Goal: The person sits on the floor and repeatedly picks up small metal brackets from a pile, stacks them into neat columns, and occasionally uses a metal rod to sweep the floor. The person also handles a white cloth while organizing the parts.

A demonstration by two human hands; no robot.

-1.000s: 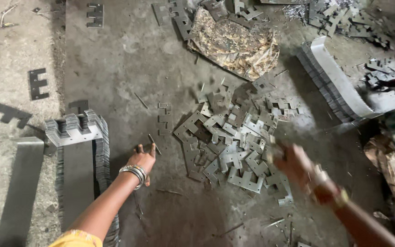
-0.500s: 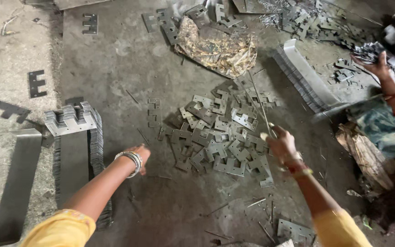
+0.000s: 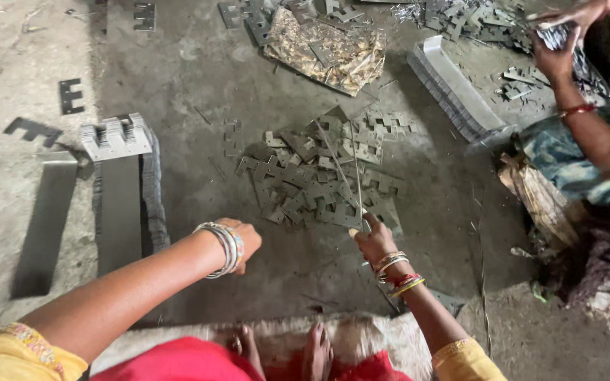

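Metal stampings, flat grey notched plates, lie in a loose heap on the concrete floor, straight ahead of both hands. At the left, a long stack of the same plates stands packed on edge, with a flat grey strip beside it. A second long stack lies at the upper right, and a crumpled brown sack with a few plates on it sits beyond the heap. A co-worker's arm reaches in from the right edge towards more scattered plates. The left hand, wearing bangles at the wrist, hovers low over the bare floor just left of the heap, fingers curled loosely inward, holding nothing that shows. The right hand, also bangled, rests at the near edge of the heap and pinches the lower end of a thin metal rod, which slants up across the plates
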